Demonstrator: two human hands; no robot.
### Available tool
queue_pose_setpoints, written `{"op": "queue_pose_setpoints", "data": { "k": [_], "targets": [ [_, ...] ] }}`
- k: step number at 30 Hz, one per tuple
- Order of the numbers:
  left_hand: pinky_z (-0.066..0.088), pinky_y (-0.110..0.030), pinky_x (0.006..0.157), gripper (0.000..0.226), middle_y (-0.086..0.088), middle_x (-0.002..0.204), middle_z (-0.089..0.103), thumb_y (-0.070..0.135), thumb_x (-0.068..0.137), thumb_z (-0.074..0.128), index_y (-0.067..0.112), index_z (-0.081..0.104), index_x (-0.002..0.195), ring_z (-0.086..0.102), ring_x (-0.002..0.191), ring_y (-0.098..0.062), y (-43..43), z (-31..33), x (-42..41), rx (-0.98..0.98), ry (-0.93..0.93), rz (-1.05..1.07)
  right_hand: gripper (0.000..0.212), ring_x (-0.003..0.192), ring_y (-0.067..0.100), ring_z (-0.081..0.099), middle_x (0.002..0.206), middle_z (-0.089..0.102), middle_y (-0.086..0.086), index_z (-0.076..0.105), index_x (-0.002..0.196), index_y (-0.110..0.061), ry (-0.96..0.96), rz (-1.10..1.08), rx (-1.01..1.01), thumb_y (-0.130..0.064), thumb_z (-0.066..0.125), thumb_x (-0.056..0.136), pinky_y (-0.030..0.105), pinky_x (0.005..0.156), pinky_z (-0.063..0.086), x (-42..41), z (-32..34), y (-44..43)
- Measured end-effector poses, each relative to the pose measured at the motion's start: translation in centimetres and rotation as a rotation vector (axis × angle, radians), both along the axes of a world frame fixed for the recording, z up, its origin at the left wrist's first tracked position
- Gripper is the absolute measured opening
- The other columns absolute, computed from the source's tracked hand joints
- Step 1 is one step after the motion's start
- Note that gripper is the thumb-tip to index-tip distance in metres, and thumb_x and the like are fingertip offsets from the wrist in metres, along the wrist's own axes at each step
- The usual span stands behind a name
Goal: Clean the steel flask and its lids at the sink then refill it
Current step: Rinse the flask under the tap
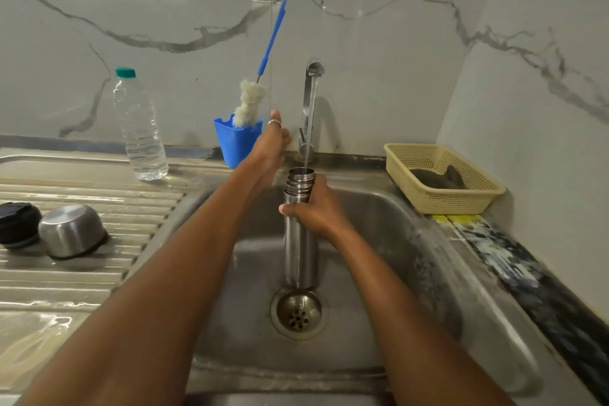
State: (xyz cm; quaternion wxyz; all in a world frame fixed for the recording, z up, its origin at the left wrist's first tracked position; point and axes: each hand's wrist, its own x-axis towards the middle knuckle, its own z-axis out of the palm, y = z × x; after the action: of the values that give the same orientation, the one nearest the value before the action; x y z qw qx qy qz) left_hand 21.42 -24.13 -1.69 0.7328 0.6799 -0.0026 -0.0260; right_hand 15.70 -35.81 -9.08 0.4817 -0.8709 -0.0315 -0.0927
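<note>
Right hand [316,211] is gripping steel flask [300,257] upright in sink [379,240], tap [311,99] running into its mouth; left hand [272,145] is hovering flat beside tap.

The steel flask [300,250] is upright in the sink [412,240] under the tap [309,102]; the basin floor lies bare to its right. On the far counter [192,165] a gap separates the bottle [140,128] from the blue cup [235,146] with its brush [251,103]. The basket [461,199] blocks the far right corner; the steel lid [71,230] and black lid [18,224] occupy the left drainboard [99,277].
</note>
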Motion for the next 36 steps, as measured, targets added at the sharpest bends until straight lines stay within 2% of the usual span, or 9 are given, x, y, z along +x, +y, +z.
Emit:
{"op": "queue_pose_setpoints", "data": {
  "k": [9, 14, 17, 21, 25, 28, 32, 35, 36],
  "targets": [
    [0.007, -0.045, 0.126, 0.094, -0.010, 0.155, 0.048, 0.072, 0.099, 0.002, 0.008, 0.047, 0.151, 0.031, 0.151, -0.023, -1.3, 1.3, 1.8, 0.191, 0.004, -0.081, 0.067, 0.100, 0.020, 0.065, 0.115, 0.066, 0.001, 0.048, 0.122, -0.020, 0.071, -0.027, 0.001, -0.031, 0.086, 0.069, 0.035, 0.085, 0.054, 0.8, -0.3, 0.4],
    [0.009, -0.045, 0.125, 0.088, -0.004, 0.138, 0.059, 0.072, 0.098, -0.001, 0.020, 0.062, 0.131, 0.049, 0.133, -0.016, -1.8, 2.1, 1.3, 0.349, -0.034, -0.178, 0.048, 0.094, 0.015, 0.065, 0.104, 0.067, -0.007, 0.050, 0.104, -0.032, 0.091, -0.026, 0.047, -0.032, 0.084, 0.070, 0.037, 0.088, 0.055, 0.7, 0.2, 0.3],
    [0.002, -0.046, 0.126, 0.085, -0.001, 0.162, 0.039, 0.068, 0.101, 0.001, 0.016, 0.039, 0.156, 0.024, 0.154, -0.019, -0.8, 2.3, 0.5, 0.399, -0.028, -0.224, 0.069, 0.097, 0.017, 0.068, 0.112, 0.069, -0.003, 0.050, 0.122, -0.025, 0.171, -0.049, 0.162, -0.043, 0.085, 0.065, 0.043, 0.088, 0.058, 0.4, 0.6, 0.4],
    [0.016, -0.055, 0.121, 0.076, 0.004, 0.149, 0.055, 0.070, 0.102, 0.017, 0.020, 0.048, 0.151, 0.041, 0.144, -0.021, 1.7, 1.0, -1.1, 0.385, 0.020, -0.165, 0.068, 0.097, 0.024, 0.067, 0.119, 0.064, 0.007, 0.039, 0.131, -0.019, 0.377, -0.067, 0.454, -0.041, 0.080, 0.081, 0.041, 0.067, 0.058, -0.8, 1.9, 0.3],
    [0.042, -0.045, 0.110, 0.059, 0.001, 0.127, 0.068, 0.065, 0.104, 0.025, 0.024, 0.065, 0.117, 0.059, 0.121, -0.021, 4.8, -0.3, -3.3, 0.421, -0.015, -0.121, 0.034, 0.102, 0.033, 0.064, 0.116, 0.062, 0.017, 0.054, 0.118, -0.013, 0.584, 0.007, 0.795, -0.034, 0.067, 0.094, 0.054, 0.090, 0.056, -1.9, 2.8, 0.0],
    [0.049, -0.031, 0.091, 0.067, -0.003, 0.112, 0.075, 0.062, 0.105, 0.024, 0.014, 0.068, 0.121, 0.061, 0.120, -0.020, 6.6, -0.8, -5.5, 0.341, 0.040, -0.122, 0.036, 0.105, 0.038, 0.064, 0.120, 0.060, 0.022, 0.051, 0.120, -0.011, 0.667, -0.020, 0.986, -0.030, 0.068, 0.095, 0.057, 0.089, 0.055, -2.5, 2.7, 0.0],
    [0.034, -0.037, 0.115, 0.079, 0.001, 0.119, 0.075, 0.071, 0.102, 0.016, 0.018, 0.068, 0.126, 0.051, 0.133, -0.014, 7.9, -0.8, -7.1, 0.084, 0.079, -0.096, 0.031, 0.116, 0.041, 0.061, 0.122, 0.058, 0.025, 0.051, 0.112, -0.008, 0.708, -0.052, 1.057, -0.029, 0.067, 0.096, 0.057, 0.091, 0.054, -2.7, 2.8, 0.0],
    [0.058, -0.027, 0.072, 0.075, -0.007, 0.121, 0.072, 0.069, 0.102, 0.023, 0.013, 0.066, 0.125, 0.074, 0.077, -0.013, 7.3, -1.7, -8.0, -0.254, 0.115, -0.064, 0.037, 0.112, 0.040, 0.062, 0.124, 0.058, 0.025, 0.052, 0.121, -0.004, 0.704, -0.064, 1.165, -0.028, 0.066, 0.096, 0.055, 0.080, 0.059, -2.3, 2.6, -0.1],
    [0.057, -0.032, 0.075, 0.073, -0.008, 0.116, 0.072, 0.070, 0.101, 0.024, 0.016, 0.069, 0.121, 0.072, 0.077, -0.017, 6.7, -2.1, -8.4, -0.308, 0.122, -0.059, 0.040, 0.109, 0.040, 0.063, 0.125, 0.059, 0.025, 0.054, 0.125, -0.003, 0.699, -0.063, 1.182, -0.027, 0.067, 0.095, 0.055, 0.073, 0.061, -2.1, 2.6, -0.2]
  ]
}}
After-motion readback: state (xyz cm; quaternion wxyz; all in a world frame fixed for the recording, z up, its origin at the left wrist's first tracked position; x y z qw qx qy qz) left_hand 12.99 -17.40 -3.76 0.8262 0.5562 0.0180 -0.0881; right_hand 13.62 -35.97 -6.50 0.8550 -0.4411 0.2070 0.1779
